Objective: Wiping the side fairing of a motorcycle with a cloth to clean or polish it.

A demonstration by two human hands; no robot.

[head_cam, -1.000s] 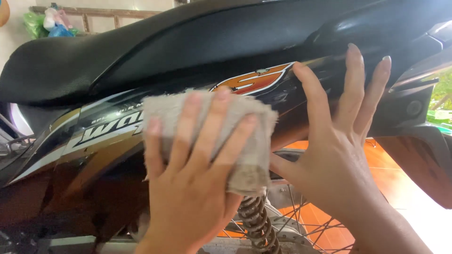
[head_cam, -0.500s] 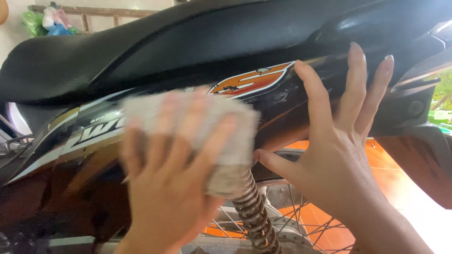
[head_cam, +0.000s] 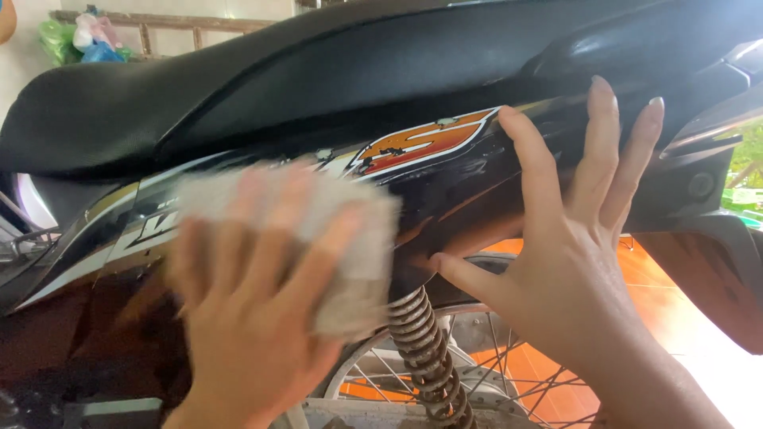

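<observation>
scene: motorbike parked side-on, seen from above the rear half
left hand (head_cam: 254,318): flat on a pale cloth (head_cam: 350,238), fingers spread wide, palm pressing it against the side panel (head_cam: 445,199); blurred, so exact finger contact is unclear
left grip: spread, not pinching; cloth is trapped under palm and fingers rather than clutched
cloth location: on the glossy dark panel, below the seat (head_cam: 238,103), left of the orange-and-red sticker (head_cam: 421,143), just above the spring (head_cam: 421,349)
cloth handling: judged soft, light, limp, somewhat thick; will bunch or slip out if pressure drops; best held by a broad flat palm with fingertips over its top edge
right hand (head_cam: 572,270): open, fingers fanned upward, fingertips and palm resting on the panel right of the sticker; thumb stretched left under the panel edge
right grip: spread flat, holds nothing, only touching the bodywork
panel handling: judged stiff, smooth, slippery, gloss plastic; scratches easily, sticker edges could lift
seat: black, matt, runs across the top of frame
spring: rusty coil, upright, directly under the cloth's lower edge, just apart from it
wheel (head_cam: 485,373): spokes visible behind the spring, orange floor tiles (head_cam: 652,286) beyond
background: green bags (head_cam: 71,40) on a wooden rail, top left, well apart
</observation>
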